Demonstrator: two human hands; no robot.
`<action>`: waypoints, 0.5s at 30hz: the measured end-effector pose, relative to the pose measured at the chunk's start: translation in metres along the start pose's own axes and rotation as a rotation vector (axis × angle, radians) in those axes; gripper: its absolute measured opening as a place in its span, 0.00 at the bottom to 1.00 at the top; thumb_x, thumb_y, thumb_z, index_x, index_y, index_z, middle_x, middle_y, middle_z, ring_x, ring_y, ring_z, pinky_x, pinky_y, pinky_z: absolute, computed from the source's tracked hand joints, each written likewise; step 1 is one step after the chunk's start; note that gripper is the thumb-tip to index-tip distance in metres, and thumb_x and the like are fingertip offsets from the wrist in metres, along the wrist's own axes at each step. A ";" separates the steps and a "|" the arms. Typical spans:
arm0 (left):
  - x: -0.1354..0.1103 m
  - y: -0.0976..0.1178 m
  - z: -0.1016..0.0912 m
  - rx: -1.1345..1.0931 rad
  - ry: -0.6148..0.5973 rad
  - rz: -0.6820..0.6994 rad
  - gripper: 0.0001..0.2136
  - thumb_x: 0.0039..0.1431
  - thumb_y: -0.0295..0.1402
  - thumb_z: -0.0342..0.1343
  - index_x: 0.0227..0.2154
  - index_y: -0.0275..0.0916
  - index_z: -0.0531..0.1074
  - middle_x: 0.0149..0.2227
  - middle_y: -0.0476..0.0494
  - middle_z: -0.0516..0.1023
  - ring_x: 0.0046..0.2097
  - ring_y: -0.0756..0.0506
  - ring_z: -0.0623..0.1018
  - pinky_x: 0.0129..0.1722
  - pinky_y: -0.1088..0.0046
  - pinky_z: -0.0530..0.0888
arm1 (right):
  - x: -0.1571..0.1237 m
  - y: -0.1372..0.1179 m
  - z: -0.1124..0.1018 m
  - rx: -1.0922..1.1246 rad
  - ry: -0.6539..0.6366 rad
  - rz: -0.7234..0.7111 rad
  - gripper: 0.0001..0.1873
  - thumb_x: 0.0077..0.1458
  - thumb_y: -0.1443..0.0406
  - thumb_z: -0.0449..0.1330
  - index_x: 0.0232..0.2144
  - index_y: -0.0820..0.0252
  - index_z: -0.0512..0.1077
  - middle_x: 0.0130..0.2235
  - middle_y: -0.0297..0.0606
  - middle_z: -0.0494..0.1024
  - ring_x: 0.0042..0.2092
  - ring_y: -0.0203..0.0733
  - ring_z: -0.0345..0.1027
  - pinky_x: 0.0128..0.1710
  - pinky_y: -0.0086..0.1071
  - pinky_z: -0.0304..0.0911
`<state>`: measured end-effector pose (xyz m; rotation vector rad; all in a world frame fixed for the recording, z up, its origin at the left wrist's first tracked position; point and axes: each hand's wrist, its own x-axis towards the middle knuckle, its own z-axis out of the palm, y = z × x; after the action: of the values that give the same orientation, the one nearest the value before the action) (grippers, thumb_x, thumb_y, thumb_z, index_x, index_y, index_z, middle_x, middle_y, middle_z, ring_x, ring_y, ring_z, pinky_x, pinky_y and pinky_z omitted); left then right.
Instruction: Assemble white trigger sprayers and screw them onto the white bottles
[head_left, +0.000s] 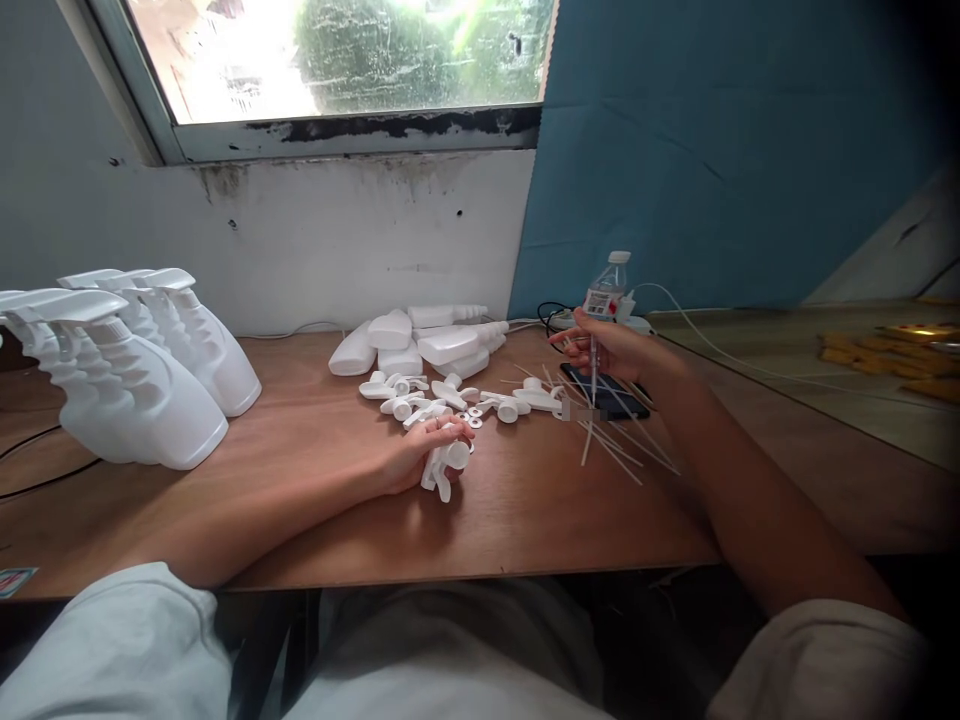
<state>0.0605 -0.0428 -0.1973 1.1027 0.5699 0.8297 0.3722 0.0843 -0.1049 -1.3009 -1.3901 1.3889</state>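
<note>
Pale sleeves at a brown table; opaque white spray bottles, contents hidden, stand far left.
Curled left hand grips a white spray head, its trigger toward the near edge; thin tubes lie slantwise to its right, nearer the right hand, whose fingers are half-bent, any hold unclear.

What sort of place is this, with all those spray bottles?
Probably a small workshop, maybe at home: the wooden table holds loose white spray heads, a heap of white bottles, and spray bottles grouped at left.
</note>
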 end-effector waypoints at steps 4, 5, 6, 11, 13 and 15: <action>0.000 -0.001 0.001 -0.031 -0.007 0.037 0.17 0.53 0.43 0.65 0.32 0.34 0.68 0.28 0.48 0.69 0.22 0.53 0.69 0.20 0.78 0.66 | 0.023 0.016 -0.015 -0.005 0.052 -0.007 0.30 0.59 0.41 0.53 0.27 0.62 0.72 0.24 0.46 0.74 0.25 0.41 0.69 0.23 0.32 0.62; 0.000 0.000 0.001 -0.046 0.011 0.043 0.17 0.52 0.43 0.65 0.31 0.35 0.67 0.27 0.49 0.69 0.22 0.53 0.69 0.19 0.78 0.66 | 0.026 0.017 -0.016 0.000 0.067 -0.064 0.30 0.59 0.41 0.54 0.25 0.61 0.72 0.24 0.47 0.74 0.26 0.43 0.70 0.23 0.32 0.62; 0.000 0.000 0.001 -0.060 0.038 0.046 0.17 0.51 0.43 0.65 0.29 0.35 0.66 0.27 0.49 0.69 0.21 0.53 0.68 0.19 0.78 0.65 | 0.029 0.017 -0.015 0.010 0.084 -0.149 0.31 0.58 0.40 0.54 0.24 0.60 0.72 0.23 0.46 0.73 0.27 0.43 0.70 0.23 0.31 0.61; 0.002 0.004 0.002 -0.116 0.188 0.026 0.18 0.47 0.39 0.66 0.25 0.38 0.60 0.20 0.53 0.65 0.17 0.55 0.63 0.15 0.80 0.57 | 0.014 0.009 0.011 0.017 0.129 -0.419 0.35 0.54 0.36 0.53 0.23 0.60 0.74 0.20 0.43 0.73 0.23 0.39 0.67 0.22 0.30 0.60; 0.002 0.005 0.002 -0.127 0.220 0.027 0.17 0.46 0.39 0.65 0.25 0.38 0.61 0.20 0.53 0.65 0.16 0.55 0.63 0.15 0.79 0.56 | -0.003 0.008 0.033 -0.005 0.054 -0.404 0.36 0.54 0.35 0.52 0.24 0.61 0.75 0.20 0.42 0.72 0.20 0.38 0.66 0.21 0.31 0.61; 0.003 0.005 0.001 -0.130 0.242 0.034 0.16 0.47 0.38 0.64 0.25 0.37 0.62 0.20 0.53 0.64 0.16 0.55 0.63 0.15 0.79 0.56 | -0.023 0.009 0.059 -0.008 -0.058 -0.414 0.36 0.55 0.36 0.52 0.27 0.61 0.75 0.19 0.39 0.71 0.19 0.38 0.64 0.20 0.32 0.61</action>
<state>0.0618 -0.0401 -0.1924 0.9009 0.6900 1.0242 0.3201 0.0490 -0.1173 -0.9144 -1.5965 1.1445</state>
